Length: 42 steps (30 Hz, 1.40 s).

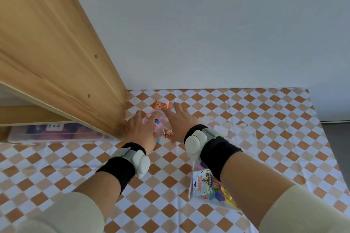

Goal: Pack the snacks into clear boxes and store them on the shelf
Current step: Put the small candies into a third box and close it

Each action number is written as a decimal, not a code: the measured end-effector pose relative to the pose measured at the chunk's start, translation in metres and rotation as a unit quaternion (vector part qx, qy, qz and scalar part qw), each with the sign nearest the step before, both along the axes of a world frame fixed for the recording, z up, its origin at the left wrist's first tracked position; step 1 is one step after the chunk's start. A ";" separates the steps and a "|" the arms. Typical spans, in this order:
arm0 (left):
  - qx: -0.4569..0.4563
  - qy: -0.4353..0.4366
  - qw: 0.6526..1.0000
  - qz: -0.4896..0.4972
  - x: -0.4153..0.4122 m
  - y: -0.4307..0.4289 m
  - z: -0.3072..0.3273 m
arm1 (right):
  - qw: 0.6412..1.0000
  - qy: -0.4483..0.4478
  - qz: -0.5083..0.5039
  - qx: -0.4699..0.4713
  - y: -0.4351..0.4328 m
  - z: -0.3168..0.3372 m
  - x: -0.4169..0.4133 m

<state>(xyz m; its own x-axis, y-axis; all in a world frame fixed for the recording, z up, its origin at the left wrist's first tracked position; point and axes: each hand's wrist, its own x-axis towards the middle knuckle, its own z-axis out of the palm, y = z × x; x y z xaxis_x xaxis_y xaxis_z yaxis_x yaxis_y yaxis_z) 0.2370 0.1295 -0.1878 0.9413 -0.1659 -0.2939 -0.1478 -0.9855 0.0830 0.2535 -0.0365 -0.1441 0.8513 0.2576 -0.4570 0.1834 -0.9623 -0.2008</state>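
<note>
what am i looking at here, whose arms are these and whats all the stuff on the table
No machine here: a person wears a camera on the head, so this one picture looks forward and down at their own arms. The left hand and right hand reach out, fingers stretched, on either side of a clear box of pink snacks; blur hides whether they grip it. Each wrist has a black band with a white gadget. On the checked tablecloth lie an orange packet, a small red packet and, under the right forearm, a second clear box of snacks. A wooden shelf stands at the left.
</note>
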 end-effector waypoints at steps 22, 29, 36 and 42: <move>-0.205 0.029 0.971 0.119 -0.011 0.011 0.018 | 0.990 0.023 -0.072 0.122 -0.004 -0.004 0.006; -0.312 0.004 0.948 0.057 -0.050 -0.037 0.062 | 0.968 -0.060 -0.155 0.190 -0.067 0.049 -0.045; -0.363 0.066 0.929 -0.019 -0.105 -0.094 0.079 | 0.960 -0.059 -0.219 0.165 -0.141 0.071 -0.132; -0.221 0.043 0.970 -0.096 -0.145 -0.120 0.063 | 0.971 -0.009 -0.194 0.139 -0.168 0.050 -0.192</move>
